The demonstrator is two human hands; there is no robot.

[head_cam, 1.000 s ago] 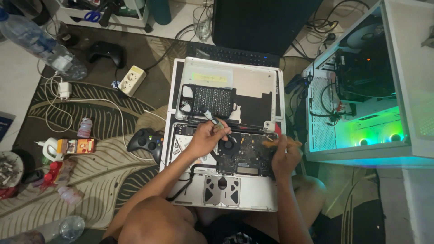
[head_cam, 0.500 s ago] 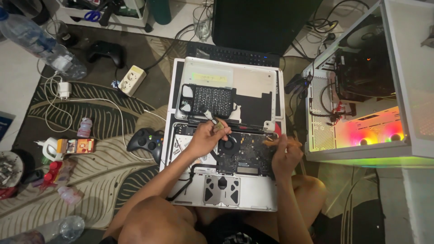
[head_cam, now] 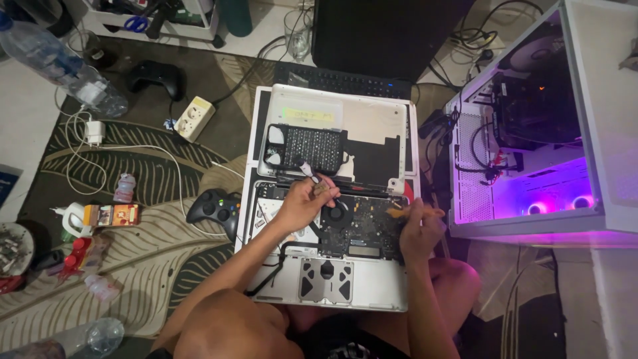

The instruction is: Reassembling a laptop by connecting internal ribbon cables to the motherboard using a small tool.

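Observation:
An opened silver laptop (head_cam: 372, 292) lies on my lap with its bottom cover off and the dark circuit board (head_cam: 362, 223) and fan exposed. My left hand (head_cam: 304, 203) rests over the board's upper left, fingers pinched on a small brownish piece near the hinge. My right hand (head_cam: 417, 229) sits at the board's right edge and grips a thin orange-brown tool (head_cam: 415, 212) lying across its fingers. The removed cover (head_cam: 362, 123) lies just beyond, with a black perforated part (head_cam: 307, 147) on it.
A lit desktop computer case (head_cam: 531, 153) glows purple at right. A black keyboard (head_cam: 339, 80) lies past the cover. On the patterned rug at left are a black game controller (head_cam: 214, 209), a white power strip (head_cam: 194, 118), cables, small bottles and a plastic water bottle (head_cam: 63, 63).
Both hands stay in almost the same place over the board. The computer case lighting has shifted from green to orange-pink to purple.

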